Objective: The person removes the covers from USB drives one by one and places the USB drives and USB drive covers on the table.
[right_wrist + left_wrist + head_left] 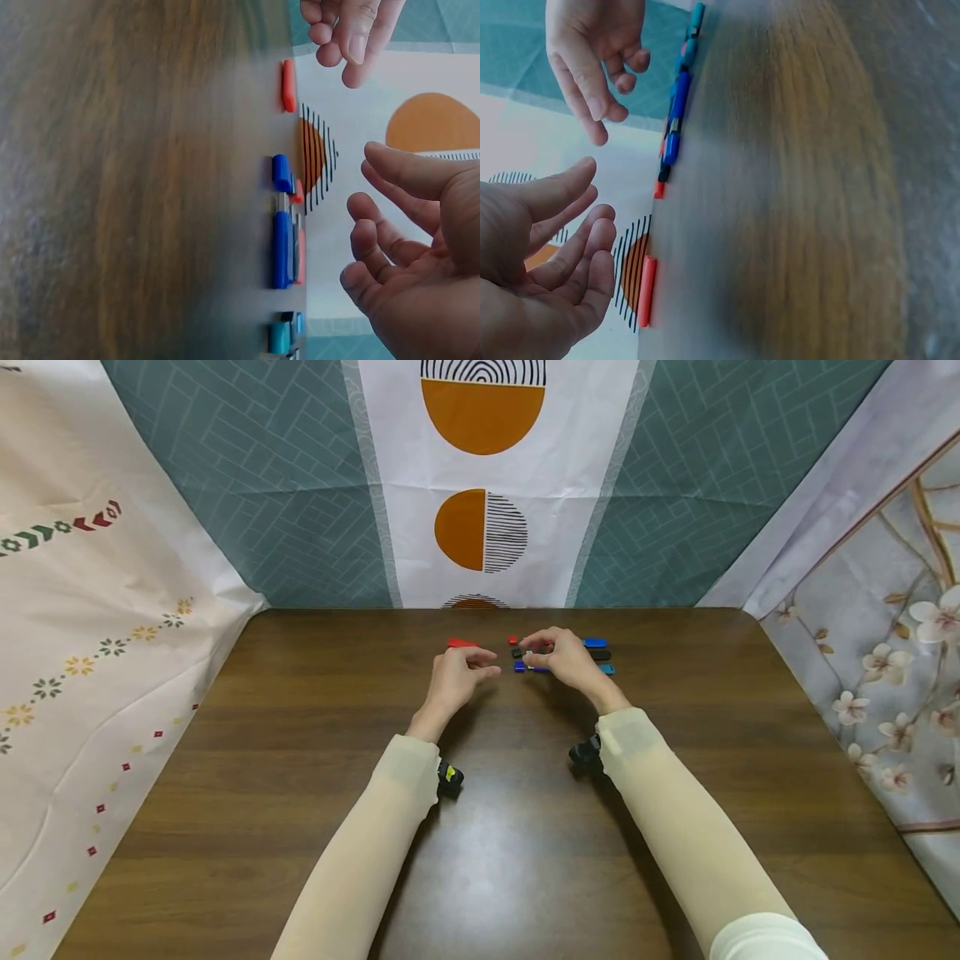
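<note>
My left hand (454, 678) hovers near the back of the table with its thumb and fingers apart and nothing between them. Just left of its fingertips in the head view lies a short red stick (461, 643). My right hand (567, 660) hangs over a group of small pen-like things, its fingers loosely bent and holding nothing. Below it lies a blue pen-like piece (281, 249) with a silver part and a blue end (280, 172). Black and red pieces lie behind, partly hidden. On the right are a blue piece (595, 643), a black one (600, 654) and a teal one (607, 669).
The brown wooden table (495, 860) ends at the back against a patterned cloth (300, 527). Cream cloth (90, 635) hangs on the left, floral cloth (892, 693) on the right. The red stick lies apart from the group.
</note>
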A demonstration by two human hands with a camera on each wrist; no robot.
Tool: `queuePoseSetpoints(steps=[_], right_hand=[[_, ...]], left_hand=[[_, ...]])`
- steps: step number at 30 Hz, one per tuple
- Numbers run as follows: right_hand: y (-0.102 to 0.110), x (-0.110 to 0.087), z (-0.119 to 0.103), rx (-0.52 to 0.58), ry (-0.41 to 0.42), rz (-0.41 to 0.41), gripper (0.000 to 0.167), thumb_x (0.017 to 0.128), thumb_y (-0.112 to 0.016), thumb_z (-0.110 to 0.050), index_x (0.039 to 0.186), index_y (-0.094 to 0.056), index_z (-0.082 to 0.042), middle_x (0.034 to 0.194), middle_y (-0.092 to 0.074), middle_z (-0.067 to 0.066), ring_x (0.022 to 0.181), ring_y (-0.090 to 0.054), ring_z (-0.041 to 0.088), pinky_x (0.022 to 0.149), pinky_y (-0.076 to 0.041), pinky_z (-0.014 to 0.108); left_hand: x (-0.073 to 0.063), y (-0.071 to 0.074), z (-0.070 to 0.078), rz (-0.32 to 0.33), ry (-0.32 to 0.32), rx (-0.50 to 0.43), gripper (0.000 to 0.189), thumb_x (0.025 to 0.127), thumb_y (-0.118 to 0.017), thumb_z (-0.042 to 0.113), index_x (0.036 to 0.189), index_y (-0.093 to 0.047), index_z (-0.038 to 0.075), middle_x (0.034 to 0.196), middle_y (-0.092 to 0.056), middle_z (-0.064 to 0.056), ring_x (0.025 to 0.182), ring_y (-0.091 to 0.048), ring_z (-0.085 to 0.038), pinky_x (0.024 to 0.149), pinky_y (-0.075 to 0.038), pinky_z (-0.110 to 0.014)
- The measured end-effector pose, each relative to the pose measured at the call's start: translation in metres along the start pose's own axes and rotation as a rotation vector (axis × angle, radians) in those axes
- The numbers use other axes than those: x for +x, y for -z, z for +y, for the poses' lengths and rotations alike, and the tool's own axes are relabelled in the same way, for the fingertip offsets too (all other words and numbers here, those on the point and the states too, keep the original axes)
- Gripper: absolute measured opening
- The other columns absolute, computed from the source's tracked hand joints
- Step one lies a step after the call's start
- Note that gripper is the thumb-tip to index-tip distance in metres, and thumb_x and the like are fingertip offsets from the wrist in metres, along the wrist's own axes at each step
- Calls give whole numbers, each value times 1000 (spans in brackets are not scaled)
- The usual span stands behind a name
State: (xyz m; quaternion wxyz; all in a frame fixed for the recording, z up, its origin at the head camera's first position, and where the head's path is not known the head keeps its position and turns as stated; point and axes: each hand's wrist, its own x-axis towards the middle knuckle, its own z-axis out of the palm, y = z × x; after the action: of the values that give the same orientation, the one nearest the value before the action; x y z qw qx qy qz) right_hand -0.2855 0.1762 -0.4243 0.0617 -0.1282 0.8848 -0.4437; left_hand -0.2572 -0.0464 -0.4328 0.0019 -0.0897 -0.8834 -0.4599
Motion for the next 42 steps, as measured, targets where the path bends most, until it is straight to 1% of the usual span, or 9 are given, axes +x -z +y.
queuePoseSetpoints(steps=[6,10,14,18,21,27,34,39,42], right_hand=[[-8,10,-11,-49,44,-11,30,98,-73,-12,127,-71,0,122,-63,18,114,-54,34,97,-48,50],[-11,13,-17,-65,38,-15,32,99,-73,-10,128,-70,1,124,-62,18,116,-53,35,99,-47,51],[-17,19,-24,-59,49,-28,33,98,-73,-11,129,-69,2,121,-61,18,113,-53,35,97,-47,50],[-22,25,-28,-49,59,-32,33,98,-73,-9,129,-69,3,123,-59,19,112,-58,36,96,-51,49],[-26,30,-28,-53,51,-37,33,98,-73,-8,129,-68,3,127,-58,20,113,-59,37,98,-52,50],[-34,39,-25,-87,45,-43,36,98,-74,-10,132,-68,1,130,-58,19,116,-54,36,101,-48,50],[-42,52,-26,-111,61,-68,35,99,-73,-10,132,-68,0,129,-59,20,117,-55,37,102,-48,51],[-47,58,-29,-142,56,-78,35,99,-72,-10,133,-67,0,131,-58,20,120,-55,37,105,-46,51],[-51,62,-30,-148,49,-87,36,100,-72,-12,133,-67,0,131,-57,20,119,-55,37,105,-47,50]], left_hand=[[-5,9,-3,26,16,5,28,93,-81,20,118,-79,8,106,-78,-4,94,-70,-22,81,-56,-37],[-8,16,-6,22,4,-10,29,94,-81,20,120,-78,7,107,-77,-5,94,-68,-23,80,-56,-36],[-12,25,-10,42,9,-22,29,93,-81,18,120,-78,7,108,-77,-5,95,-68,-23,81,-55,-38],[-14,30,-12,40,14,-15,31,94,-81,21,121,-78,7,110,-77,-5,96,-69,-23,82,-56,-39],[-16,33,-12,34,13,-13,32,94,-81,23,122,-77,7,111,-77,-5,97,-69,-23,83,-56,-39],[-19,35,-13,28,6,-35,32,94,-80,21,123,-77,6,114,-77,-7,99,-70,-25,84,-56,-41],[-19,44,-19,51,18,-31,32,94,-81,20,122,-77,6,113,-77,-5,98,-70,-24,84,-56,-40],[-17,48,-23,58,16,-23,32,94,-81,19,123,-76,6,112,-77,-6,98,-70,-24,84,-56,-41],[-17,49,-24,69,27,-21,33,93,-81,19,124,-76,6,110,-76,-7,97,-70,-24,85,-56,-41]])
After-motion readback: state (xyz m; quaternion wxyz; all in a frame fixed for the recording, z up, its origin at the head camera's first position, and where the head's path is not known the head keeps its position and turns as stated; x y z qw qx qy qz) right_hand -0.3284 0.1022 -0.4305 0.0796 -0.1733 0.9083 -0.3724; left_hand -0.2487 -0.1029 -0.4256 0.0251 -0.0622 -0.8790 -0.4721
